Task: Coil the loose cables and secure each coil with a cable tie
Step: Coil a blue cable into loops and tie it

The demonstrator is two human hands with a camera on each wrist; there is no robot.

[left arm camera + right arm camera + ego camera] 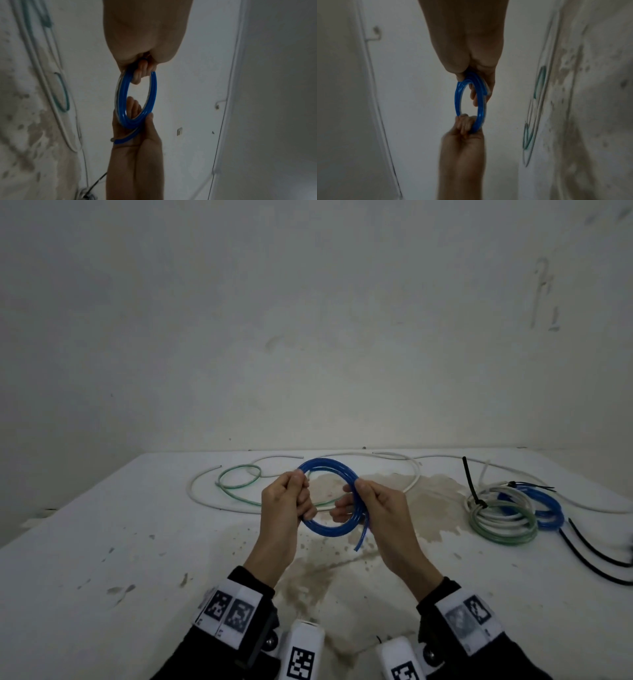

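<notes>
Above a stained white counter (137,542), left hand (286,501) and right hand (380,508) grip an untied blue coil (329,498), which could spring loose if either slackens.

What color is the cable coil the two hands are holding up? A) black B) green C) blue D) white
C: both the left hand and the right hand grip the blue cable coil above the table.

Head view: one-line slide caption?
Both hands, left hand and right hand, hold a blue cable coil above the stained table; tied coils lie at right.
</notes>
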